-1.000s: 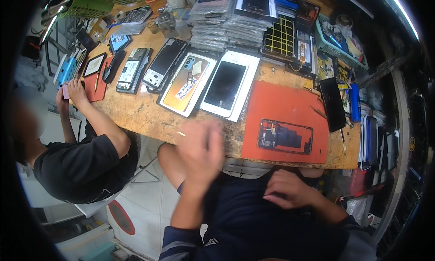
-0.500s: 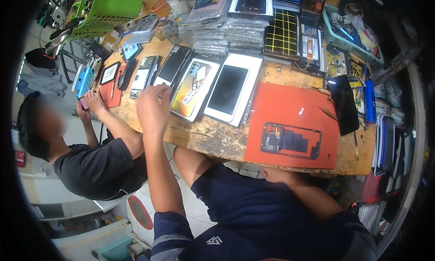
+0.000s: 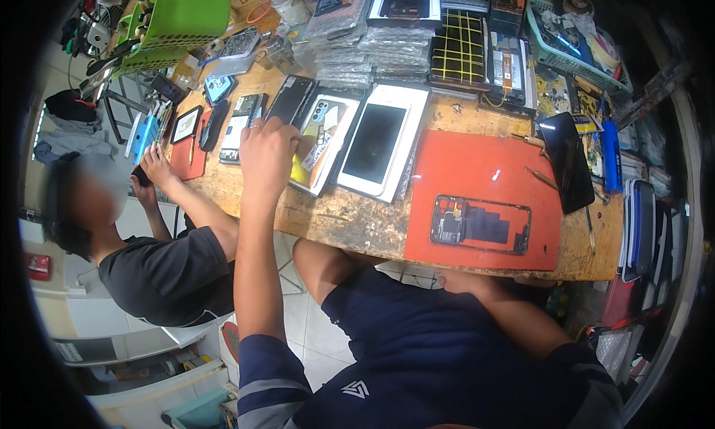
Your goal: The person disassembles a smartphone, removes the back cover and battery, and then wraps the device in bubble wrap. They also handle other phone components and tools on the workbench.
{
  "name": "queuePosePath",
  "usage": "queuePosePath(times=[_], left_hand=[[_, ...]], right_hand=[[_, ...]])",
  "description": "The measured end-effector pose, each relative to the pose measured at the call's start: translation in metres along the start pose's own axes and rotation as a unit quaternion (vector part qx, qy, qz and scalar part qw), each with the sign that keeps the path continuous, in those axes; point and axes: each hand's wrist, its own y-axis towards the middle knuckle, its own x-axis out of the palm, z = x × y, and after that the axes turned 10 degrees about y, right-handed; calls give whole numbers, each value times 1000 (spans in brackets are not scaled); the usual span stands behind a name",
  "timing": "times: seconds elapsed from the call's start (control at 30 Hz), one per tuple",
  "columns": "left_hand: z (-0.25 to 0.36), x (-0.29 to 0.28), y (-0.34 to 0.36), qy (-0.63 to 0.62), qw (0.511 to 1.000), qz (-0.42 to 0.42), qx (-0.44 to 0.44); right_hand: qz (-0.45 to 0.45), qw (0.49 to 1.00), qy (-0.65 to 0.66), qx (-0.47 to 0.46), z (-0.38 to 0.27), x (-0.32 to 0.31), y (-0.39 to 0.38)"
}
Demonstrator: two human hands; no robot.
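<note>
My left hand [image 3: 269, 152] reaches over the bench with its fingers curled down at the near end of a dark phone panel [image 3: 293, 95]. The hand covers that end, so what lies between the fingers is hidden. Just right of it are a phone with a shiny silver-and-yellow back [image 3: 325, 135] and a white phone [image 3: 376, 142] on a white box. My right hand [image 3: 456, 281] rests low by my leg at the bench's front edge, its fingers mostly hidden. Above it, an empty phone mid-frame [image 3: 480, 224] lies on an orange-red mat [image 3: 484, 161].
On the left a person [image 3: 167, 272] holds a small dark thing over the bench. Bagged panels [image 3: 398, 53] are stacked at the back beside a green basket [image 3: 186, 16]. A black phone [image 3: 566, 161], a blue tube [image 3: 611, 157] and a teal basket [image 3: 547, 49] stand to the right.
My left hand has moved right and slightly forward, from beside the dark phone panel to over its near end. My right hand stays low by the bench edge.
</note>
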Motion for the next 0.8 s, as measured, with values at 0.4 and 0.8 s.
queuePosePath(times=[0.4, 0.8], left_hand=[[-12, 10, 6, -12, 992, 63, 108], [-4, -20, -15, -427, 894, -22, -134]], right_hand=[[-93, 993, 31, 63, -14, -12, 6], [-108, 991, 29, 77, -13, -11, 8]])
